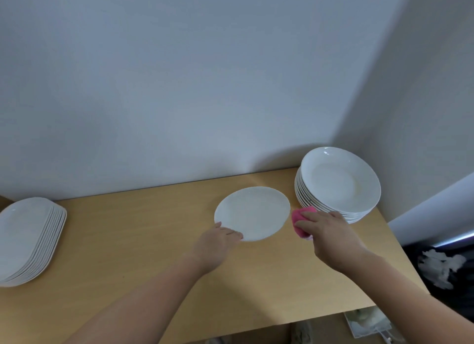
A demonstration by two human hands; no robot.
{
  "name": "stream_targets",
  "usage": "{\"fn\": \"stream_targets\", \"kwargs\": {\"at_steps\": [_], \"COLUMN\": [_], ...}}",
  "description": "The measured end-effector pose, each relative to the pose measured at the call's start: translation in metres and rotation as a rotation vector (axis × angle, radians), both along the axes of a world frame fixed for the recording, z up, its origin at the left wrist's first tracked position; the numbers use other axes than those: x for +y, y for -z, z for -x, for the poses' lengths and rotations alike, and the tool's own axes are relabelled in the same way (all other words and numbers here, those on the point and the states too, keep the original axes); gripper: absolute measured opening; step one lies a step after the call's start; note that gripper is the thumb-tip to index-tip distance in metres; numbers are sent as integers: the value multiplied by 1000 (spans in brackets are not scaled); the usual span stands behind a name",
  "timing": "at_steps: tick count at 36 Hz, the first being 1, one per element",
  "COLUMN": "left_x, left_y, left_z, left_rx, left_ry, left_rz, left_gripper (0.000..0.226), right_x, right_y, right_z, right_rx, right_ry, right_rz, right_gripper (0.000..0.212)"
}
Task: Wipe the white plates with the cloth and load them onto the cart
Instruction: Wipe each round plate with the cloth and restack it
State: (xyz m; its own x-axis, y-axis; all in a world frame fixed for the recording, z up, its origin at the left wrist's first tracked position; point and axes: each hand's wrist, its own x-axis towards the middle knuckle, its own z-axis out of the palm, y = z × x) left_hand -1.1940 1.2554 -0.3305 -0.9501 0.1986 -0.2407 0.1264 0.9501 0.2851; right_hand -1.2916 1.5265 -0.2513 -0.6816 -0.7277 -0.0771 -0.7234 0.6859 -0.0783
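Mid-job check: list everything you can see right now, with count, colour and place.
single plate: one, white, flat on the table's middle.
round plate stack: one stack, white, table's far right corner; number of plates unclear.
oblong plate stack: one stack, white, table's left edge.
cloth: one, pink, between the single plate and the round plate stack.
table: one, light wood, against the wall.
wall: pale, behind and to the right.
dark bin or bag: one, holding white crumpled material, low, right of the table.
left grip: bare hand, fingers on the single plate's near rim.
right grip: bare hand, holds the cloth.
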Motion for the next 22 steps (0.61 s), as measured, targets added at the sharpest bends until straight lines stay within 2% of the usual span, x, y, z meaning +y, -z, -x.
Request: {"fn": "stream_targets", "kwargs": {"at_steps": [4, 8, 10, 12, 15, 22], "left_x": [2, 10, 12, 13, 16, 27], "left_y": [-23, -47, -57, -64, -75, -77], "left_z": [3, 8, 9, 8, 3, -12], "left_rx": [177, 249, 271, 271, 223, 189], "left_ry": [-219, -410, -477, -560, -640, -821], "left_rz": [-250, -411, -495, -551, -646, -887], "left_gripper": [35, 26, 17, 30, 14, 18], "right_x": [3, -1, -4, -6, -9, -20], "right_y": [-15, -27, -31, -33, -34, -31], "right_z": [4, 11, 11, 11, 11, 6], "right_rx": [103, 154, 161, 164, 159, 150], "right_ry": [9, 12, 9, -5, -45, -121], "right_rz": [280, 421, 455, 468, 489, 551], "right_gripper": [38, 36, 37, 39, 37, 47]}}
